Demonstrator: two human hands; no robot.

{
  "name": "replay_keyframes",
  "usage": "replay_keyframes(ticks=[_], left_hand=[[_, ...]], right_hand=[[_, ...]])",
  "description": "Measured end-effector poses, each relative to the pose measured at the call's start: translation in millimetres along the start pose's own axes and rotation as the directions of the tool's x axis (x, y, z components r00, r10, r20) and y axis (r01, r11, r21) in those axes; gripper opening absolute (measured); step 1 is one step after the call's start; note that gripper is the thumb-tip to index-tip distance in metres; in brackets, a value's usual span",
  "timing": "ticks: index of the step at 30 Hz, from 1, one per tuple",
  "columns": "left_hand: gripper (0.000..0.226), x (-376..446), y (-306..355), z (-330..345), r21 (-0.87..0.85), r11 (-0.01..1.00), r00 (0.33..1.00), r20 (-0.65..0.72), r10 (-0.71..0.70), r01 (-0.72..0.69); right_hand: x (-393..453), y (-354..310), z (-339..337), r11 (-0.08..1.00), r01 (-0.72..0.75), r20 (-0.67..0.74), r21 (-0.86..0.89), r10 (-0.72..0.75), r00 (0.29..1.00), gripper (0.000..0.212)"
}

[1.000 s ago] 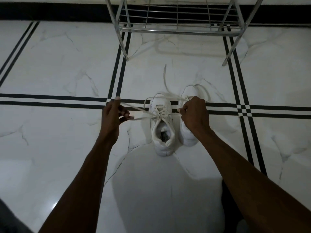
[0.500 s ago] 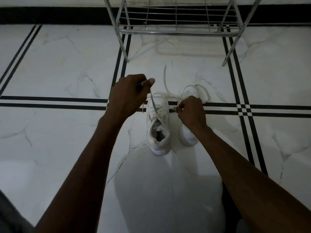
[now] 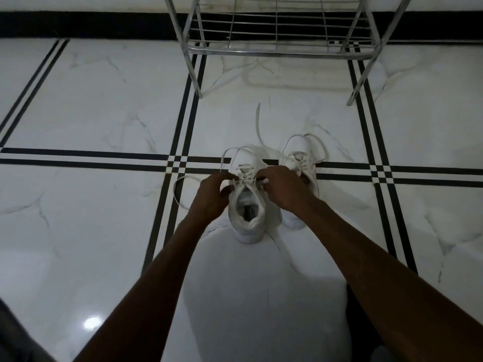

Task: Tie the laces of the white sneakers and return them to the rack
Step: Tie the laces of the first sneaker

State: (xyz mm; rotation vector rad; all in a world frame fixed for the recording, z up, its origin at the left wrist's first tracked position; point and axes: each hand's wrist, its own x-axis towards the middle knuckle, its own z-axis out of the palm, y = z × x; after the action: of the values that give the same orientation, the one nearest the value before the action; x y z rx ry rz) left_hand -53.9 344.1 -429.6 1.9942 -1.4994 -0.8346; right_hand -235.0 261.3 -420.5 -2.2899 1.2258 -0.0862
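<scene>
Head view shows left hand (image 3: 213,190) and right hand (image 3: 281,185) pinching laces (image 3: 245,176) over the near sneaker (image 3: 247,205) on the floor (image 3: 104,113) before the rack (image 3: 277,45); slack could likely slip loose.

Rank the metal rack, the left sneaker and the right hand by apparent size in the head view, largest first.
1. metal rack, cut off at the top.
2. left sneaker.
3. right hand; close to the sneaker in size, so that order is unsure.

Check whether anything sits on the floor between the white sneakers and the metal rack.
Nothing solid: the white marble floor between the two white sneakers and the chrome wire shoe rack holds only the sneakers' own loose white laces.
</scene>
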Motion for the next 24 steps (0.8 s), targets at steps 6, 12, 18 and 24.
replay_keyframes(ticks=[6,12,18,24], left_hand=[[0.026,0,-7,7,0.068,0.997,0.998,-0.045,-0.031,0.034],[0.041,-12,-15,5,0.537,0.843,0.984,-0.161,0.079,0.020],[0.044,-13,-13,10,0.405,0.910,0.994,-0.096,-0.053,0.088],[0.022,-19,-6,17,0.346,0.935,0.981,-0.196,-0.004,0.073]], right_hand=[[-1,-6,-1,1.000,-0.014,-0.058,0.021,0.015,0.998,0.011],[-12,-8,2,0.893,-0.099,-0.099,-0.440,0.061,0.993,0.021],[-12,-4,8,0.956,0.003,0.001,-0.293,-0.003,1.000,0.019],[-5,-6,15,1.000,-0.008,-0.001,-0.021,0.008,1.000,0.014]])
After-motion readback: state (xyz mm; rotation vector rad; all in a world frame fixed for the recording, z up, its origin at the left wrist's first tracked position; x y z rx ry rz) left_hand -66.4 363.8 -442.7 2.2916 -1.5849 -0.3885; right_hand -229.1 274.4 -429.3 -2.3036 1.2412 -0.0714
